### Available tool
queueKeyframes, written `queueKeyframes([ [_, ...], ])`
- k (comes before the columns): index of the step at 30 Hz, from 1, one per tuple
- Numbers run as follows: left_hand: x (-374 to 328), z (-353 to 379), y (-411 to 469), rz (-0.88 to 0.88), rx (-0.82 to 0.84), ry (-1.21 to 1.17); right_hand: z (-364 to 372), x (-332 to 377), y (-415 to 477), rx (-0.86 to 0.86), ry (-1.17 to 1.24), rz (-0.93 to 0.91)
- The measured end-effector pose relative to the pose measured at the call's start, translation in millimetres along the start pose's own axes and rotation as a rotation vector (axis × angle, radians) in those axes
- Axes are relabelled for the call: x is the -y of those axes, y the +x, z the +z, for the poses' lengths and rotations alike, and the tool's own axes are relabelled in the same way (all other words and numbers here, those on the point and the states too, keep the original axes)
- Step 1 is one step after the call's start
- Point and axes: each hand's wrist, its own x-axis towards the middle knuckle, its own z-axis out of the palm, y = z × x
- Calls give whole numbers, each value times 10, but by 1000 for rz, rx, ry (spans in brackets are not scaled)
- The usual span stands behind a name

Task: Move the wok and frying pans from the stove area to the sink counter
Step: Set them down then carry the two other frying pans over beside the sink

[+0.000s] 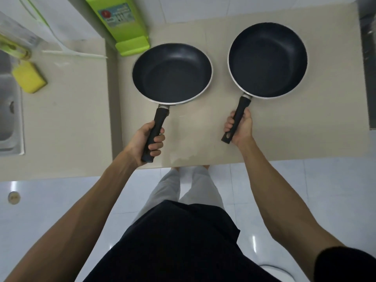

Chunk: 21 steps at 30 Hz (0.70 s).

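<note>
Two dark non-stick frying pans with black handles are over the beige counter (203,127). The left frying pan (172,73) sits nearer the counter's left edge; my left hand (147,140) is closed around its handle. The right frying pan (267,60) lies further back and to the right; my right hand (241,127) grips its handle near the end. Whether the pans rest on the counter or hover just above it cannot be told. No wok is in view.
A lower sink counter (67,119) lies to the left, with a steel sink (8,110) at the far left and a yellow sponge (29,77) beside it. A green rack (122,23) leans at the back. The stove edge (369,78) is at the far right.
</note>
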Motion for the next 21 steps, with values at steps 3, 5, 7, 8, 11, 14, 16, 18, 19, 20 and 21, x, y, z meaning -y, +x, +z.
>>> queueKeyframes([
  [3,9,32,26,-6,-30,7,-72,72,-54,48,35,-41],
  [5,39,79,43,8,-57,18,-137,91,-125,52,39,-38],
  [7,79,146,55,30,-83,29,-208,90,-214,48,26,-36],
  [8,104,162,61,41,-94,28,-234,90,-271,50,9,-40],
  [11,157,113,2,100,-83,1,-296,98,-476,43,-54,-42],
  [14,156,102,-156,169,-45,-19,-343,242,-705,36,-99,-68],
  [16,127,56,-374,231,-57,-30,-270,260,-832,66,-140,-76],
  [18,131,-16,-608,282,-53,-37,-160,212,-963,92,-165,-91],
  [19,147,-64,-713,306,-51,-44,-94,182,-1020,105,-169,-96],
  [20,166,-125,-814,327,-49,-56,-15,148,-1067,120,-174,-97],
  [21,186,-198,-914,349,-49,-72,76,104,-1111,137,-189,-96],
])
